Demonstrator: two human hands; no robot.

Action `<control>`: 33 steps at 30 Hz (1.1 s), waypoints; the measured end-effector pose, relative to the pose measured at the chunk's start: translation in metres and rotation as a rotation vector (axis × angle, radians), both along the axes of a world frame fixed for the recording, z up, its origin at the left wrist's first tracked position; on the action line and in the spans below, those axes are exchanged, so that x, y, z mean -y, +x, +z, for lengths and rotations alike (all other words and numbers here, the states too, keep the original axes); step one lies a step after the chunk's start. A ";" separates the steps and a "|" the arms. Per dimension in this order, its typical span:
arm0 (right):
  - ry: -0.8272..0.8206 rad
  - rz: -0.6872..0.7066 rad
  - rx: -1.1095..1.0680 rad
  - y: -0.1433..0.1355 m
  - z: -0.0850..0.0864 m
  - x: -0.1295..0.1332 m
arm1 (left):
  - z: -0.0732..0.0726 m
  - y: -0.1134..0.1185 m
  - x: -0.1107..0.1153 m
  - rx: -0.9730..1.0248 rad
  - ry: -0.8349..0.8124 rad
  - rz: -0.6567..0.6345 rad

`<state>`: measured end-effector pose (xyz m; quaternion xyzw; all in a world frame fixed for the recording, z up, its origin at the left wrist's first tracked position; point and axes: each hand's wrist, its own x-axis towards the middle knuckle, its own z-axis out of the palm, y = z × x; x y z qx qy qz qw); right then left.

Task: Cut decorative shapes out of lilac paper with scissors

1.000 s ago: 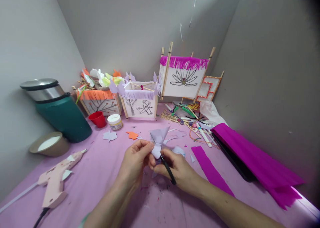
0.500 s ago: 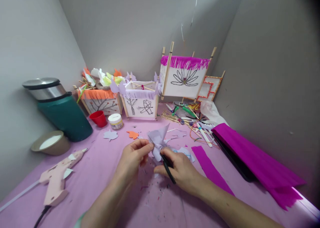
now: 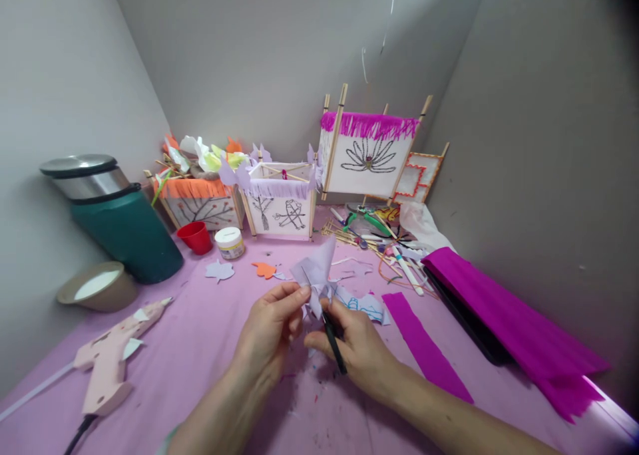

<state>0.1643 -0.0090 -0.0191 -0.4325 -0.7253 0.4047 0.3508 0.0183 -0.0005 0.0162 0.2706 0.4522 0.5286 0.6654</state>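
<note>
A folded piece of pale lilac paper (image 3: pixel 317 269) is pinched between the thumb and fingers of my left hand (image 3: pixel 274 315). My right hand (image 3: pixel 352 342) is closed around black-handled scissors (image 3: pixel 333 343), whose blades are largely hidden at the lower edge of the paper. Behind my right hand lies lilac paper with blue drawn lines (image 3: pixel 367 305). A lilac cutout (image 3: pixel 219 271) and an orange cutout (image 3: pixel 263 270) rest on the pink table beyond my left hand.
Left stand a green bottle (image 3: pixel 127 232), a bowl (image 3: pixel 97 286) and a pink glue gun (image 3: pixel 112 358). Decorated frames (image 3: pixel 279 212) line the back. Sticks and pens lie behind my hands. A magenta strip (image 3: pixel 426 348) and folded magenta paper (image 3: pixel 504 315) are at the right.
The lilac paper has tilted and shifted slightly left in my fingers. My right hand and the scissors have moved a little left and down, showing more of the blue-lined paper.
</note>
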 end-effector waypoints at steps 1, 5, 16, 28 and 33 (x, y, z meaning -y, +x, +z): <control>0.001 0.000 -0.015 -0.001 -0.001 0.000 | 0.000 0.000 0.001 0.008 0.001 0.001; 0.026 -0.010 -0.059 -0.004 -0.007 0.001 | -0.001 0.000 0.002 0.025 0.003 -0.006; 0.025 0.007 -0.186 -0.008 -0.017 0.000 | 0.004 -0.003 0.003 0.005 0.039 -0.015; 0.084 0.045 -0.062 0.001 -0.009 -0.002 | 0.007 -0.016 -0.004 -0.062 0.059 -0.078; 0.124 0.006 0.009 0.002 -0.007 -0.002 | 0.009 -0.021 -0.003 -0.118 0.045 -0.119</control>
